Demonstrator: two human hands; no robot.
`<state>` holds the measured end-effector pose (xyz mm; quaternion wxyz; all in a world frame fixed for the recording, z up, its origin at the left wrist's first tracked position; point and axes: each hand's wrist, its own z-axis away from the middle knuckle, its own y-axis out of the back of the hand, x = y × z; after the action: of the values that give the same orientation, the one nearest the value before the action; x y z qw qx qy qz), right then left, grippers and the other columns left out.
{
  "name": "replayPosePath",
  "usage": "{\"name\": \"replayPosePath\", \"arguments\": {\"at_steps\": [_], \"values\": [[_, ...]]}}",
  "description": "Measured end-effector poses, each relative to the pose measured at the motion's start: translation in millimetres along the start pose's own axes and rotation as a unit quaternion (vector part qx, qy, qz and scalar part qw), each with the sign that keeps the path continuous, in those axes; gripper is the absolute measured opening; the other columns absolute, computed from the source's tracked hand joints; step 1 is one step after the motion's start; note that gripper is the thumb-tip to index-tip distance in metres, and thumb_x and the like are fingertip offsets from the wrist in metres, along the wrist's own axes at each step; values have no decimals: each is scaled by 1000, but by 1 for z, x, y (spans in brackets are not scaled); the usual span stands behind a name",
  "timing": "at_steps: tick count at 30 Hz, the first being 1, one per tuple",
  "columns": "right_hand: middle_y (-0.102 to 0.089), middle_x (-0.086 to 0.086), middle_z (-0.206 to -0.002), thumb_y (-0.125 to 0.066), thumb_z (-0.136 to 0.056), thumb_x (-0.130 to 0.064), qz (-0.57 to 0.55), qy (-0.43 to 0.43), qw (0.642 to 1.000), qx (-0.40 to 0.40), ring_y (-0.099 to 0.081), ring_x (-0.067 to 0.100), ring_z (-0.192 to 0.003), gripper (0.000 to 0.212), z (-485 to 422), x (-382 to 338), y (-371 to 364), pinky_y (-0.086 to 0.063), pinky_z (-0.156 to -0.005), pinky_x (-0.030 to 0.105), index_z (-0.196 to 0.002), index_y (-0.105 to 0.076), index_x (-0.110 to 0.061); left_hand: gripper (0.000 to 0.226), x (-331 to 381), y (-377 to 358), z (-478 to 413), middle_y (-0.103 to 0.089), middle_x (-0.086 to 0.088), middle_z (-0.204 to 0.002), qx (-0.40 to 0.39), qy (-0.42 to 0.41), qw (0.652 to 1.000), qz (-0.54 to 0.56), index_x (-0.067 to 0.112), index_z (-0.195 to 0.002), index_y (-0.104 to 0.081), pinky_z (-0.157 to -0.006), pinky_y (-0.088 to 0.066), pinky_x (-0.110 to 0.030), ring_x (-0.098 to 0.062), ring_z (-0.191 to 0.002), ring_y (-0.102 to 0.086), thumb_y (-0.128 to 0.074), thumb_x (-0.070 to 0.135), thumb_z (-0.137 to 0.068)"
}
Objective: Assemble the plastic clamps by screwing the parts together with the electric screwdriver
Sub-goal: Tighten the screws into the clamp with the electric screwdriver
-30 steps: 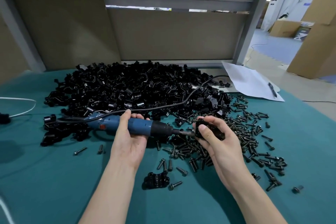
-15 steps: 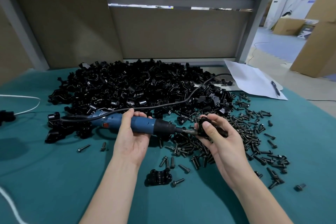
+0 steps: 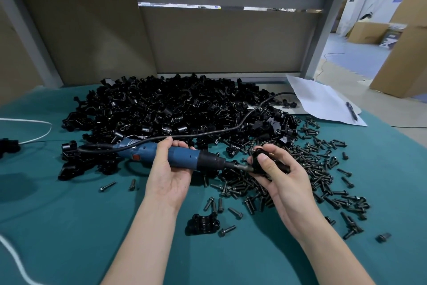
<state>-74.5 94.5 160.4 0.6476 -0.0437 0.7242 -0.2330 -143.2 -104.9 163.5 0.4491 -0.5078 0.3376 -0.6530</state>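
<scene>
Electric screwdriver (image 3: pixel 175 157): blue, corded, held level over the middle of the desk (image 3: pixel 57 215), bit pointing right. Gripped from beneath by left hand (image 3: pixel 168 176), fingers (image 3: pixel 170 141) wrapped over the barrel, probably for steady aim and reach of the switch.

Clamp (image 3: pixel 260 161): black plastic, raised just off the desk, at the tip of the bit. Pinched by right hand (image 3: pixel 284 183), thumb on the near face, other fingers curled behind. Likely braced this way against twisting during driving. Screw itself hidden.

Cord (image 3: pixel 231 126): draped across the heap toward the far right corner.

Clamp parts (image 3: pixel 173 111): loose heap along the far edge, within arm's reach.

Screws (image 3: pixel 323 169): scattered toward the right edge, beside the holding hand.

Assembled clamp (image 3: pixel 202 224): set apart toward the near edge, apparently finished.

Containers: none seen. No bin or tray, all stock loose on the desk.

Paper (image 3: pixel 323 102) with pen (image 3: pixel 351 111): far right corner.
</scene>
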Motion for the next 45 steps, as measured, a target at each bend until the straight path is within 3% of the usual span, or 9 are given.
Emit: {"name": "replayPosePath", "arguments": {"at_steps": [12, 16, 19, 24, 28, 34, 37, 40, 45], "values": [[-77, 8, -109, -77, -77, -19, -3, -6, 1000, -1, -74, 31, -108, 18, 0, 1, 0, -62, -90, 40, -94, -81, -23, 13, 0, 1, 0, -61, 2, -70, -12, -1, 1000, -20, 13, -94, -52, -83, -59, -37, -10, -64, -62, -65, 12, -94], [-76, 8, -109, -80, -72, -20, 10, -8, 1000, -7, -75, 24, -106, 21, 1, -2, 1, -62, -91, 37, -93, -81, -22, 14, 0, -1, 1, -63, 2, -70, -6, 0, 1000, -15, 13, -97, -52, -93, -56, -41, -10, -65, -63, -66, 11, -95], [-75, 1, -116, -87, -62, -38, 95, 34, 995, -29, -72, 14, -107, 40, 5, -5, 2, -57, -96, 33, -101, -81, -29, 15, 4, 0, 0, -63, 0, -71, 1, 1, 1000, 21, 14, -102, -52, -102, -52, -46, -11, -66, -63, -65, 10, -95], [-75, -4, -113, -88, -60, -53, 144, 51, 988, -32, -68, 14, -102, 49, 7, -4, 0, -55, -104, 46, -104, -80, -33, 21, 4, 1, 0, -65, -2, -71, 3, -13, 999, 30, 13, -107, -51, -91, -58, -39, -13, -64, -65, -67, 11, -94], [-76, 1, -115, -97, -44, -65, 81, 44, 995, -36, -71, 18, -109, 72, 3, -6, 0, -56, -102, 37, -103, -81, -28, 22, 3, 0, 1, -66, -3, -73, -3, -14, 999, 32, 13, -108, -53, -80, -61, -38, -14, -68, -66, -70, 15, -93], [-76, 1, -116, -95, -45, -68, 104, 46, 993, -44, -69, 23, -112, 70, 4, -7, -1, -51, -109, 52, -101, -81, -29, 26, 7, -1, 2, -66, -1, -73, 6, -18, 999, 32, 12, -101, -57, -73, -62, -37, -15, -67, -68, -75, 27, -89], [-76, -3, -119, -94, -46, -69, 108, 50, 992, -50, -69, 22, -117, 67, 5, -9, -2, -49, -108, 48, -99, -81, -31, 31, 10, -3, 2, -66, -1, -73, 15, -26, 999, 27, 12, -104, -57, -74, -62, -39, -15, -67, -69, -76, 32, -88], [-76, -2, -119, -95, -50, -64, 114, 49, 991, -53, -69, 23, -117, 59, 6, -9, -2, -50, -106, 43, -97, -82, -31, 35, 9, -4, 2, -67, -1, -74, 19, -32, 999, 24, 12, -106, -58, -75, -63, -40, -16, -67, -70, -76, 35, -87], [-77, 5, -117, -83, -65, -23, -8, 59, 998, -23, -72, 20, -114, 24, 4, -24, 10, -59, -92, 29, -88, -83, -23, 37, 21, -4, -2, -66, -1, -77, 25, -52, 997, 44, 9, -106, -57, -75, -62, -38, -15, -68, -69, -75, 36, -89]]}}
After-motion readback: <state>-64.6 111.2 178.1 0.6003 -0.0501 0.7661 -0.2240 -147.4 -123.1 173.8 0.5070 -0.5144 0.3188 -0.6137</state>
